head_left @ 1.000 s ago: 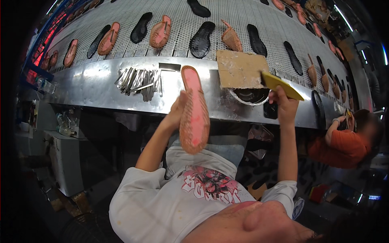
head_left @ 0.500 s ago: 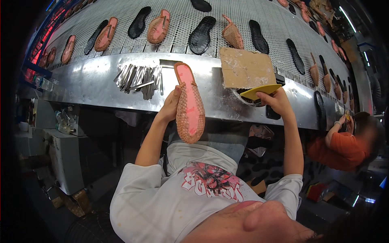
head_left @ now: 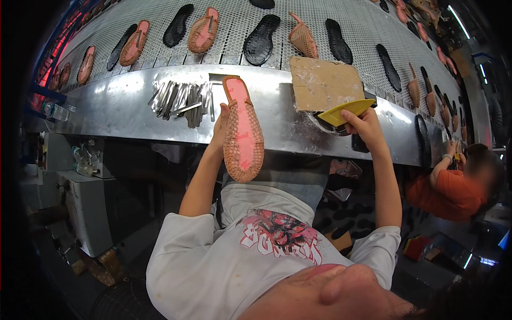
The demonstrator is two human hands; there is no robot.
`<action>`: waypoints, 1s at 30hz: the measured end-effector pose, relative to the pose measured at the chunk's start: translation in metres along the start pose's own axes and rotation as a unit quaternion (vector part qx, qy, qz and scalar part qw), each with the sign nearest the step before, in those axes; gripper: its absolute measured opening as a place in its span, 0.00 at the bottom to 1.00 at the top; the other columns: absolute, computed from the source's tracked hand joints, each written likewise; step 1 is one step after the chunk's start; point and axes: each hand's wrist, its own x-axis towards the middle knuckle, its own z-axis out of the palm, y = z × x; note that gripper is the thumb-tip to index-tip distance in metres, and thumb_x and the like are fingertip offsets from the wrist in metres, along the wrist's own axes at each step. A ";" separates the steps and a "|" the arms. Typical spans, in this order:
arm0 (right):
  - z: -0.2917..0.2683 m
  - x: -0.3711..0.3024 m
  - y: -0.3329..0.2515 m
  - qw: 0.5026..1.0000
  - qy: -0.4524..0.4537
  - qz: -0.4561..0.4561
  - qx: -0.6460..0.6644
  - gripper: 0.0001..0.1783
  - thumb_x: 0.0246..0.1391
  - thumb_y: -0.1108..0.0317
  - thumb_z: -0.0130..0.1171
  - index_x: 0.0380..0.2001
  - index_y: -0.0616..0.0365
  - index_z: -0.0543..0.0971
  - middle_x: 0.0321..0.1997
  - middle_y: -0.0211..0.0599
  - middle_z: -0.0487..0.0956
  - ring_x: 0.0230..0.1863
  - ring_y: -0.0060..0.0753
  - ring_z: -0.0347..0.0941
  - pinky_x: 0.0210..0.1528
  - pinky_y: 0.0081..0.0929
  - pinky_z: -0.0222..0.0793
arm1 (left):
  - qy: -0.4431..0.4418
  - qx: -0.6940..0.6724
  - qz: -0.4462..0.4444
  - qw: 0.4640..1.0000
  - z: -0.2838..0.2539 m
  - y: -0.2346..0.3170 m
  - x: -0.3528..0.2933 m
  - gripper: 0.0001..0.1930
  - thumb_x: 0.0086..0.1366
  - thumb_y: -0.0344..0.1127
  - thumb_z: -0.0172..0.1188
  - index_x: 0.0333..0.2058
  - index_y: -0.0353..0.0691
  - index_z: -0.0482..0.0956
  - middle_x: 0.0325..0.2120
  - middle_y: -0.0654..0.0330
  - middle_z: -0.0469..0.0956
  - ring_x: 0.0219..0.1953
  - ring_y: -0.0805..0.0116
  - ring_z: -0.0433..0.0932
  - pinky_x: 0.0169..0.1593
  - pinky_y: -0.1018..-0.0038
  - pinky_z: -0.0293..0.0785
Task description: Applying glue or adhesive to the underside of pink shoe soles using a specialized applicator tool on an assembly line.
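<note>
A tan woven sandal upper with a pink insole face [head_left: 244,133] is gripped along its side by my left hand [head_left: 220,124], over the metal edge. My right hand [head_left: 364,126] pinches a yellow flat scraper [head_left: 346,110], its blade at the lower edge of a cardboard piece [head_left: 326,84] with whitish smears. Under the cardboard sits a dark object, mostly hidden. The fingers behind the sandal upper do not show.
A mesh conveyor [head_left: 229,32] beyond the metal ledge [head_left: 122,98] carries black soles [head_left: 262,40] and woven uppers [head_left: 204,31]. Metal strips [head_left: 181,101] lie in a pile at left. A person in orange [head_left: 448,189] works at the far right. A grey cabinet [head_left: 88,208] stands lower left.
My left hand and the sandal upper have shifted slightly left and up. The yellow scraper is turned to show more of its face. Items on the conveyor have shifted a little left and up.
</note>
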 end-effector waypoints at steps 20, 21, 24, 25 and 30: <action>0.112 -0.058 -0.058 0.985 0.041 -0.162 0.028 0.07 0.49 0.80 0.58 0.34 0.68 0.77 0.29 0.38 0.78 0.28 0.27 0.75 0.27 0.17 0.68 | -0.070 -0.012 0.021 0.997 0.072 0.027 -0.041 0.32 0.65 0.62 0.37 0.38 0.34 0.74 0.28 0.61 0.76 0.28 0.77 0.74 0.34 0.80 0.71; 0.112 -0.060 -0.061 0.970 -0.005 -0.235 -0.060 0.08 0.46 0.81 0.58 0.33 0.67 0.78 0.29 0.38 0.78 0.28 0.27 0.75 0.29 0.19 0.68 | -0.060 -0.013 0.016 0.998 0.072 0.028 -0.042 0.32 0.65 0.62 0.38 0.38 0.35 0.74 0.28 0.61 0.76 0.29 0.77 0.74 0.35 0.80 0.71; 0.112 -0.066 -0.066 0.923 -0.120 -0.344 -0.125 0.10 0.43 0.82 0.58 0.32 0.64 0.78 0.29 0.37 0.79 0.28 0.29 0.76 0.30 0.21 0.70 | -0.107 -0.013 -0.004 0.994 0.063 0.026 -0.039 0.34 0.64 0.62 0.41 0.46 0.30 0.70 0.36 0.59 0.75 0.36 0.75 0.74 0.40 0.79 0.71; 0.110 -0.065 -0.067 0.914 -0.135 -0.366 -0.113 0.10 0.43 0.82 0.58 0.33 0.64 0.78 0.29 0.38 0.79 0.28 0.30 0.76 0.31 0.21 0.70 | -0.108 -0.017 0.005 0.994 0.064 0.025 -0.039 0.31 0.65 0.60 0.42 0.45 0.32 0.71 0.33 0.61 0.75 0.33 0.76 0.74 0.38 0.79 0.71; 0.113 -0.064 -0.066 0.916 -0.033 -0.365 -0.164 0.10 0.44 0.81 0.56 0.33 0.64 0.78 0.31 0.42 0.79 0.31 0.35 0.77 0.35 0.24 0.73 | -0.066 -0.027 0.010 0.997 0.075 0.024 -0.039 0.33 0.65 0.62 0.39 0.36 0.33 0.76 0.28 0.61 0.76 0.29 0.77 0.73 0.34 0.79 0.70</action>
